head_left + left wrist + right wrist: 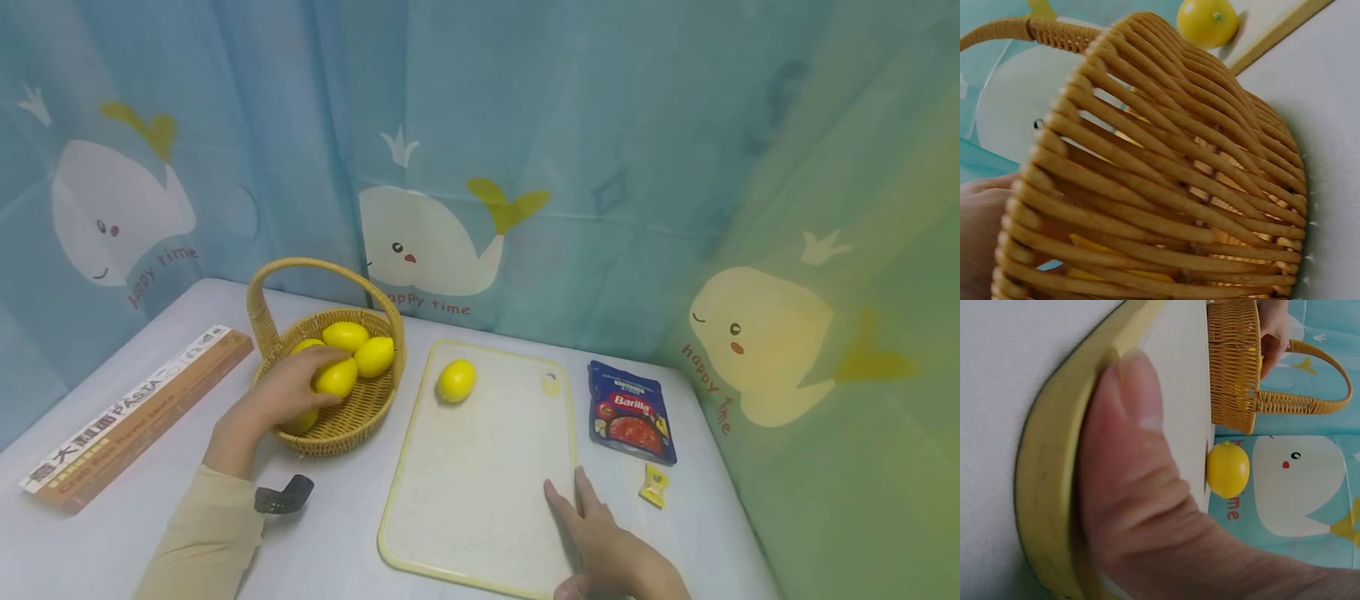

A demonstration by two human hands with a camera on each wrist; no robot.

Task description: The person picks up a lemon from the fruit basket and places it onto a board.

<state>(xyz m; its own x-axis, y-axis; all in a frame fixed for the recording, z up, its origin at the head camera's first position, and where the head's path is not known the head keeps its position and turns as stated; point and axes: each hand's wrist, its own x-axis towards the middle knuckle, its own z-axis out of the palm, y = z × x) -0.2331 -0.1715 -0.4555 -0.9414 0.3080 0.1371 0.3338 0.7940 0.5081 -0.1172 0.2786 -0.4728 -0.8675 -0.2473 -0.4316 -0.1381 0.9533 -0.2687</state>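
My left hand [281, 387] reaches into a wicker basket [341, 442] with a handle and grips a yellow lemon [337, 380] between fingers and thumb. Around it in the basket lie several more lemons [373, 357]. From the left wrist, the basket's woven wall [1166, 162] hides most of that hand. A single lemon [457, 381] rests near the top of a white cutting board [480, 475] with a yellow rim. At the board's lower right, my right hand [607, 542] rests with fingers spread; its thumb [1129, 469] lies along the rim in the right wrist view.
A long pasta box [142, 417] lies left of the basket. Right of the board are a blue Barilla sauce pouch [632, 412] and a small yellow packet [654, 486]. Blue curtains [600, 167] with whale prints hang behind the white table [330, 542].
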